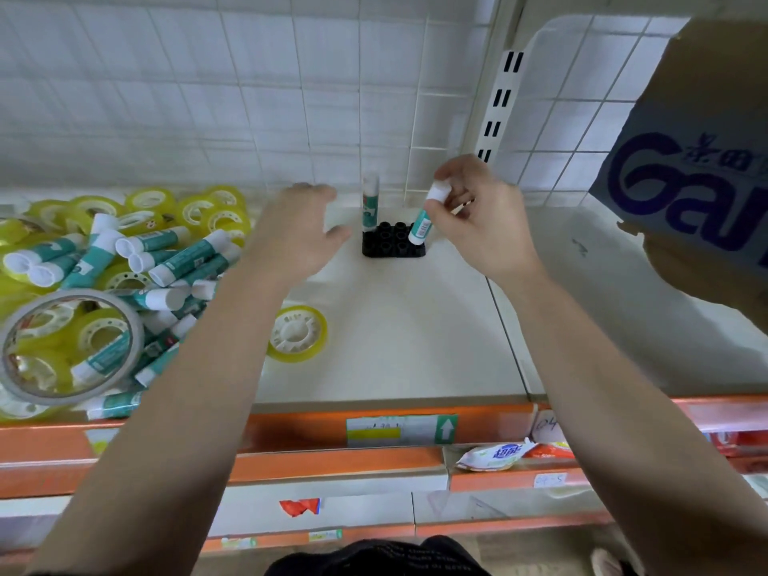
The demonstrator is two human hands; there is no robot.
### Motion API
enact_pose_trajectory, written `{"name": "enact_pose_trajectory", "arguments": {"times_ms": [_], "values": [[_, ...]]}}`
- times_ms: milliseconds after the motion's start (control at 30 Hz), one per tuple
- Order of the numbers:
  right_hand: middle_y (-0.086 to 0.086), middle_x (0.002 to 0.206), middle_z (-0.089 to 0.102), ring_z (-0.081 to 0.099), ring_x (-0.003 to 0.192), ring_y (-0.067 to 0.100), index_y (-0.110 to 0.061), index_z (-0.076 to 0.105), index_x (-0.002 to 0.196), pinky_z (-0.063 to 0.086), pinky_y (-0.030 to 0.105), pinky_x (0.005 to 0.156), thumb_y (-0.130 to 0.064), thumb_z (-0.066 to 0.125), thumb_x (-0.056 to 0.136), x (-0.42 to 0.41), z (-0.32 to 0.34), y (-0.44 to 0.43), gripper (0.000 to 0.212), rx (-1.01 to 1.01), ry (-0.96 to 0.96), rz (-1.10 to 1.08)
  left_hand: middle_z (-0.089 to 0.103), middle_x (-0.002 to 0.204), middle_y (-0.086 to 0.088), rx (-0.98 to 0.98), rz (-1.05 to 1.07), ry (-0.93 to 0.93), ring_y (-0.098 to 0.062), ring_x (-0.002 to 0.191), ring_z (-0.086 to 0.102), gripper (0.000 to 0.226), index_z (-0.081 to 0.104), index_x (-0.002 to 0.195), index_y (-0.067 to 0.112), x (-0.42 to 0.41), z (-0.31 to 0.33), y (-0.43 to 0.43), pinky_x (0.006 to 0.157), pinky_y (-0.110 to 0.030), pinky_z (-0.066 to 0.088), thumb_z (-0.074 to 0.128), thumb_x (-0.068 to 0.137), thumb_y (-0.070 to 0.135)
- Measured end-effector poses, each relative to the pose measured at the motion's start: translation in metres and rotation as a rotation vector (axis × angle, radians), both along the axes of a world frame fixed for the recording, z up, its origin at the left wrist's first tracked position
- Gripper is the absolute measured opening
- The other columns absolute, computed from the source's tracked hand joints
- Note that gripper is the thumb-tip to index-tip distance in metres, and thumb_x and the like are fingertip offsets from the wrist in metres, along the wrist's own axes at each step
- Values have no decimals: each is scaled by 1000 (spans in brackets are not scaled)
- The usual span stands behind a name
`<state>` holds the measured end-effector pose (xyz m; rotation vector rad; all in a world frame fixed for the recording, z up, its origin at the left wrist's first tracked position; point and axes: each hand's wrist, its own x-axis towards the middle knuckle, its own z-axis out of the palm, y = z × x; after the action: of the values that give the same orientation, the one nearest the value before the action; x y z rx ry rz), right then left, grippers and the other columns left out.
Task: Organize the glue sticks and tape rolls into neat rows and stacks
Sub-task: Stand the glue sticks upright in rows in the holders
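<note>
A: How far along is it, starting at the left?

B: Barely begun, I'd say. The heap of glue sticks (166, 259) lies jumbled over the yellow tape rolls (199, 209) at the left end of the shelf (415, 347), with a big clear tape roll (70, 347) on top. Nothing there is in rows or stacks.

A: And the middle?

B: A lone tape roll (296, 333) lies flat, apart from the heap. The left hand (299, 230) hovers above the shelf, blurred, its grip apart and holding nothing.

A: Anything placed?

B: One standing glue stick (370, 201) sits upright at the back left corner of the black socket holder (392, 247). The right hand (482, 218) has its grip clamped on a second glue stick (424, 222), pinched near the white cap. It is tilted, with its base at the holder's right side, and I can't tell whether it is seated. The other sockets look empty.

A: Farther right?

B: Only a cardboard box (698, 160).
</note>
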<state>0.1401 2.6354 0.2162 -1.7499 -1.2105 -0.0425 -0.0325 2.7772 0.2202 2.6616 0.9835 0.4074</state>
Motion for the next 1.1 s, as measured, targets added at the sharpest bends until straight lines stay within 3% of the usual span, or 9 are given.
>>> {"name": "enact_pose_trajectory", "arguments": {"times_ms": [133, 233, 367, 567, 733, 867, 1000, 1100], "values": [[-7, 71, 61, 59, 67, 1, -11, 61, 104, 40, 6, 61, -14, 67, 84, 7, 6, 19, 21, -62, -20, -17, 59, 124, -11, 17, -39, 50, -33, 112, 57, 44, 57, 132, 16, -16, -21, -33, 90, -43, 48, 60, 93, 37], [4, 78, 64, 56, 65, 1, -12, 62, 107, 43, 11, 63, -15, 68, 85, 8, 2, 31, 23, -77, 6, -13, 60, 122, -7, 80, -37, 108, -32, 112, 57, 41, 59, 130, 21, -16, -31, -42, 87, -40, 46, 57, 93, 40], [-2, 80, 61, 54, 62, -6, -13, 62, 111, 44, 12, 63, -15, 67, 87, 7, -1, 44, 24, -103, 28, 2, 61, 116, -5, 141, -36, 107, -30, 110, 55, 35, 65, 120, 19, -15, -37, -37, 90, -39, 43, 57, 92, 39], [-2, 79, 62, 62, 73, 15, -12, 64, 109, 52, 26, 74, -13, 69, 86, 5, -8, 59, 24, -114, 1, 16, 61, 114, -3, 128, -37, 60, -29, 110, 54, 32, 67, 115, 18, -14, -41, -37, 91, -39, 43, 57, 92, 37], [-4, 87, 66, 57, 66, -8, -15, 67, 110, 42, 6, 66, -22, 63, 92, 8, -11, 63, 20, -120, 12, 10, 61, 114, -2, 142, -39, 81, -28, 110, 54, 32, 66, 116, 18, -15, -40, -36, 88, -38, 44, 54, 93, 37], [-1, 90, 69, 63, 75, 6, -12, 70, 103, 51, 19, 73, -21, 59, 94, 9, -9, 65, 17, -84, 15, 3, 61, 114, -2, 143, -40, 85, -28, 109, 55, 31, 66, 116, 18, -15, -38, -36, 86, -37, 43, 53, 94, 36], [-5, 82, 66, 56, 66, -6, -11, 67, 96, 43, 7, 65, -23, 66, 91, 10, -5, 64, 13, -76, 88, 17, 61, 114, -1, 141, -37, 90, -27, 109, 55, 31, 66, 115, 18, -15, -37, -36, 85, -37, 44, 53, 94, 36], [-8, 84, 64, 56, 64, -5, -14, 63, 93, 42, 7, 63, -23, 68, 90, 10, -5, 65, 10, -81, 118, 37, 62, 113, -2, 142, -34, 84, -27, 108, 55, 31, 67, 114, 18, -15, -37, -37, 84, -37, 44, 53, 93, 36]]}}
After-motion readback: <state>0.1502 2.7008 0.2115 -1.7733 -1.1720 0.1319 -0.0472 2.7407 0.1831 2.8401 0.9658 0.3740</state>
